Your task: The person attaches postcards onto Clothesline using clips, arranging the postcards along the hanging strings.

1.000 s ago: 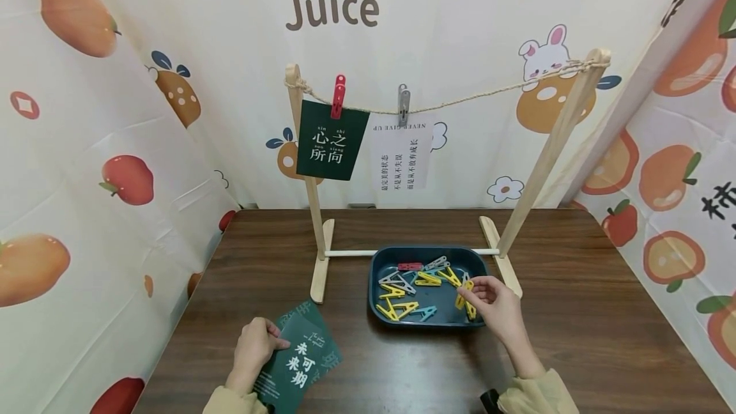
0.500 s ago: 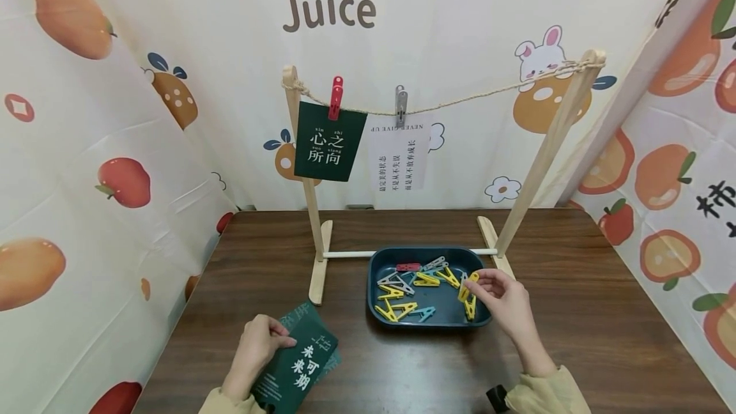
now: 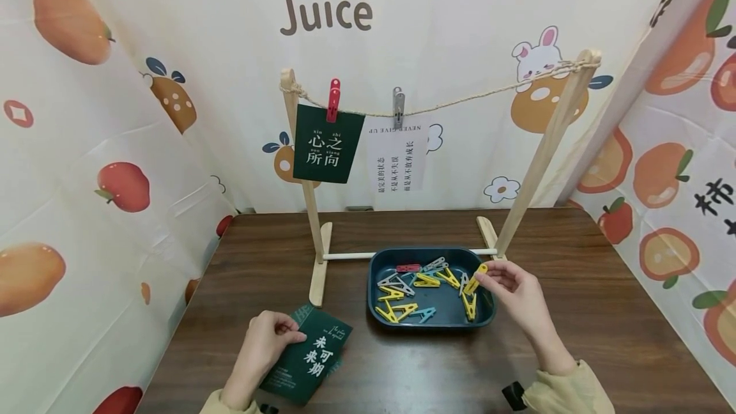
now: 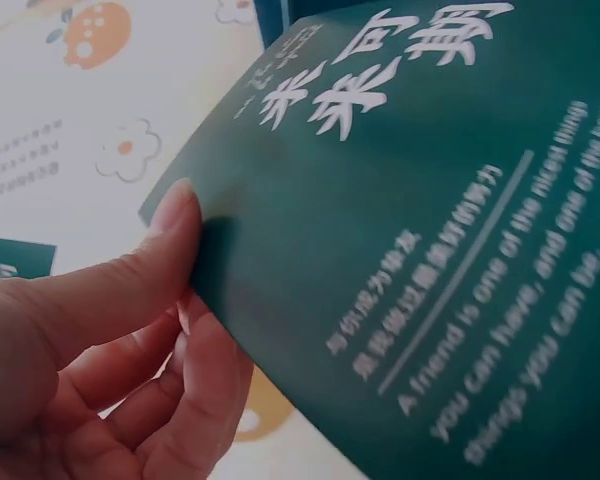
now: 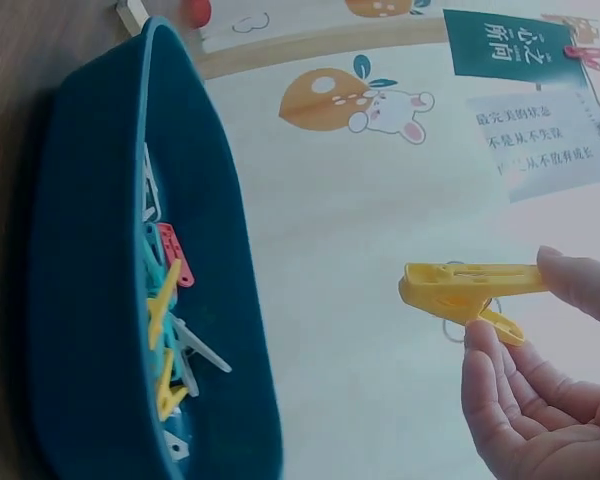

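Note:
My left hand (image 3: pixel 261 350) pinches a dark green card (image 3: pixel 313 353) with white lettering between thumb and fingers, above the table at the front left. Part of another green card shows beneath it in the head view. My right hand (image 3: pixel 520 296) pinches a yellow clothespin (image 5: pixel 470 285) by its handle ends, over the right rim of a dark blue tray (image 3: pixel 374 312). Several yellow, blue and grey clothespins and a red clothespin (image 3: pixel 408 268) lie in that tray. On the rope (image 3: pixel 460 104), a red clothespin (image 3: pixel 333 101) holds a green card (image 3: pixel 328 145) and a grey clothespin (image 3: pixel 398 107) a white card (image 3: pixel 397 158).
A wooden stand carries the rope between its left post (image 3: pixel 310 209) and leaning right post (image 3: pixel 543 158). A white rod (image 3: pixel 351 255) joins the posts low down, behind the tray. Behind the brown table (image 3: pixel 575 312) hangs a fruit-printed curtain (image 3: pixel 460 30).
My right hand has lifted the yellow clothespin up and to the right, from inside the tray to its right rim. My left hand has shifted the top green card rightward and turned it.

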Motion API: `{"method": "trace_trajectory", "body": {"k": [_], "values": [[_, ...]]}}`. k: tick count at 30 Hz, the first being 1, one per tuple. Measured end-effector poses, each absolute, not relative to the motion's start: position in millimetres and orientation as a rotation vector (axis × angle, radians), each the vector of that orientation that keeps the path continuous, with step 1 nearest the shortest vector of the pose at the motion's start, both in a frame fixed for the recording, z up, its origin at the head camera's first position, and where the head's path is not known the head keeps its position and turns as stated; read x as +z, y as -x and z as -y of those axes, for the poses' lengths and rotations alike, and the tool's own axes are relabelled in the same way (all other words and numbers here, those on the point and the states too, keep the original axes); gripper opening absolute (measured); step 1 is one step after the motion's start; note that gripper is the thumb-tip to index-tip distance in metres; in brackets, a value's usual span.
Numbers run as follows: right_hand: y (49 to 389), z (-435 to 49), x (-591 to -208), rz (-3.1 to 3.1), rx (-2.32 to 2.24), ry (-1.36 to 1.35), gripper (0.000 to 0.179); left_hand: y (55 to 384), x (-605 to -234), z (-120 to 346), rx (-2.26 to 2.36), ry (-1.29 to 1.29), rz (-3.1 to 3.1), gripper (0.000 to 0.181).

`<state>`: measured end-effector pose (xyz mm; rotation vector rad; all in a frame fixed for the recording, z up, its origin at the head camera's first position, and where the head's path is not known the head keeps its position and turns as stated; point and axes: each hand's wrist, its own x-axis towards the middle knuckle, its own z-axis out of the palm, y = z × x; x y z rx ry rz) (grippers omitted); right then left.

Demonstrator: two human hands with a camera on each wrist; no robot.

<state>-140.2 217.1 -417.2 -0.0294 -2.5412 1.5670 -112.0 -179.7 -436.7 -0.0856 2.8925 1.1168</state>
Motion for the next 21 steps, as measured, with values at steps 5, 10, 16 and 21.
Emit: {"method": "trace_trajectory", "body": {"k": [5, 10, 16, 21], "values": [[139.7, -219.8, -407.6, 2.53, 1.523, -0.066, 0.03, 112.2, -424.8, 170.1, 1.176, 0.016, -2.949, 0.015], [141.9, -223.9, -399.2, 2.534, 1.467, -0.139, 0.027, 114.5, -415.3, 161.3, 1.221, -0.029, -2.984, 0.014], [146.6, -227.7, -385.3, 2.531, 1.394, -0.211, 0.025, 119.5, -407.4, 152.0, 1.258, -0.079, -3.022, 0.013], [149.1, -225.9, -368.2, 2.511, 1.343, -0.281, 0.022, 123.9, -403.9, 143.8, 1.324, -0.177, -3.043, 0.012]]}}
